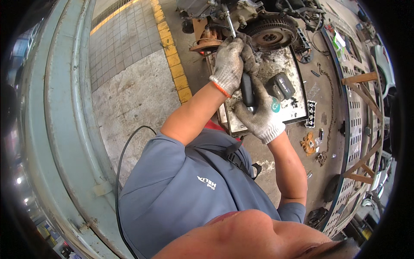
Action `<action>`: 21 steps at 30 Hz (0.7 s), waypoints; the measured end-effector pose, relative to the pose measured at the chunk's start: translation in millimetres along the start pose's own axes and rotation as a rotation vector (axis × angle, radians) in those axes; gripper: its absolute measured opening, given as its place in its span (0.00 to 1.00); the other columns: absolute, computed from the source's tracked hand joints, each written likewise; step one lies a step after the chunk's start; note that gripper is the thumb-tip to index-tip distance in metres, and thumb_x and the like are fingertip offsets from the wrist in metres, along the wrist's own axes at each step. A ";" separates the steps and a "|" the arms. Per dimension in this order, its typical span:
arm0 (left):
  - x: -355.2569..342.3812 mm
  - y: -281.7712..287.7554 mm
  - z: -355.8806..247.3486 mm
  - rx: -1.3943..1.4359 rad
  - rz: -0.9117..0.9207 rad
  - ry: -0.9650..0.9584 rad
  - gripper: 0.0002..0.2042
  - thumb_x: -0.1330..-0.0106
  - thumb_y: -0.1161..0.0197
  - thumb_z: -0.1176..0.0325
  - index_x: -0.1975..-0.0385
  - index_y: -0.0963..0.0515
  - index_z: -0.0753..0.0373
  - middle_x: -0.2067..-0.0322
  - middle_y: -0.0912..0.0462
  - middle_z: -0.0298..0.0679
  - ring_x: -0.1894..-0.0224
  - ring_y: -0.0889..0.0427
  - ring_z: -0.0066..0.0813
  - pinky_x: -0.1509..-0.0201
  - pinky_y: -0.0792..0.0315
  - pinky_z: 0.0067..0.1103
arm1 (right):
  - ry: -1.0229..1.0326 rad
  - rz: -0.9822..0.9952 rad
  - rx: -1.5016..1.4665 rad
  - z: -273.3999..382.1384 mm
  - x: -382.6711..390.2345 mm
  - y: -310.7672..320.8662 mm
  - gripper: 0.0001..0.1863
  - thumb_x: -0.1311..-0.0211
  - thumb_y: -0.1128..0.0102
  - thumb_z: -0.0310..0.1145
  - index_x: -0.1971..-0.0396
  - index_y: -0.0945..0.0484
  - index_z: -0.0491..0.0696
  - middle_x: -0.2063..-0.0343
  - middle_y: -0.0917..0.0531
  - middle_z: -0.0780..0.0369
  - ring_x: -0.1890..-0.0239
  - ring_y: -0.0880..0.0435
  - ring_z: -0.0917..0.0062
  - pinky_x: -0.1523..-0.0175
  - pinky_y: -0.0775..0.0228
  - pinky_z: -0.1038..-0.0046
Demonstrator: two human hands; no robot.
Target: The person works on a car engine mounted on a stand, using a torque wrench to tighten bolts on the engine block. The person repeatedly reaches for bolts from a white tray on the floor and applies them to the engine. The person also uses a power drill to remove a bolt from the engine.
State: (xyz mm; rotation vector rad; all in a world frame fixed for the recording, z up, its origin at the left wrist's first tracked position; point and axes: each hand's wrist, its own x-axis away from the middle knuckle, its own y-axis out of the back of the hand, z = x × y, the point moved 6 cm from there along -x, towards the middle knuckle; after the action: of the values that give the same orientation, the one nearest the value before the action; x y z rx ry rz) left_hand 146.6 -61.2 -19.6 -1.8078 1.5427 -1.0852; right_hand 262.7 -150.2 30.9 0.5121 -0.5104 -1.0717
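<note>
A cordless impact wrench [247,91] with a dark body and a black battery pack [282,86] is in front of me. My right hand [261,114], in a dirty whitish knit glove, is wrapped around its handle, between body and battery. My left hand [228,62], in a similar glove with an orange cuff edge, closes around the shiny metal extension bar [229,20] at the wrench's front; the grip is partly hidden. The bar points forward into the engine [246,15]. Right of its tip is a toothed flywheel [271,33].
Under the engine sits a stained metal tray [299,105] with a dark rim. A rusty round part [209,43] is left of the flywheel. A slotted metal bench [355,125] runs along the right, a chain [331,108] lies beside it, and a pale green metal structure [64,108] is at left.
</note>
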 end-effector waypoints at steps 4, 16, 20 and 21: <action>0.1 2.6 5.5 -0.062 -0.050 0.015 0.10 0.21 0.52 0.64 0.59 0.24 0.58 0.82 0.37 0.30 0.85 0.40 0.26 0.80 0.42 0.26 | 0.065 -0.055 -0.305 -18.7 1.5 -12.8 0.41 0.42 0.31 0.25 0.29 0.38 0.34 0.37 0.23 0.49 0.34 0.24 0.68 0.31 0.31 0.67; -5.3 31.4 -33.0 -0.705 -0.259 -0.301 0.11 0.22 0.43 0.64 0.50 0.22 0.63 0.59 0.19 0.35 0.64 0.21 0.24 0.55 0.22 0.18 | 0.265 -0.120 -0.142 -29.1 20.1 4.4 0.40 0.42 0.31 0.26 0.28 0.36 0.40 0.37 0.22 0.47 0.36 0.20 0.62 0.34 0.26 0.65; 0.5 36.1 -98.2 -1.107 -0.282 -0.724 0.13 0.25 0.39 0.65 0.48 0.21 0.65 0.53 0.16 0.44 0.56 0.18 0.35 0.49 0.20 0.25 | 0.192 -0.186 -0.471 -87.2 73.0 -2.2 0.36 0.43 0.36 0.26 0.31 0.32 0.39 0.61 0.13 0.54 0.64 0.12 0.66 0.56 0.18 0.69; -2.4 27.1 -109.3 -1.261 -0.297 -0.834 0.13 0.26 0.38 0.65 0.47 0.21 0.64 0.51 0.16 0.47 0.53 0.17 0.39 0.47 0.20 0.28 | 0.029 -0.153 -0.752 -114.8 91.9 -12.7 0.36 0.43 0.39 0.24 0.31 0.32 0.38 0.65 0.14 0.57 0.68 0.14 0.70 0.61 0.20 0.71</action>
State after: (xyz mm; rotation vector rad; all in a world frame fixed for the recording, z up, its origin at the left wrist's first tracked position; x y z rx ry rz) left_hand 40.5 -52.9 17.2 -2.7457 1.4406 0.8148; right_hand 360.6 -222.3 -52.7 -0.1012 -0.0179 -1.3037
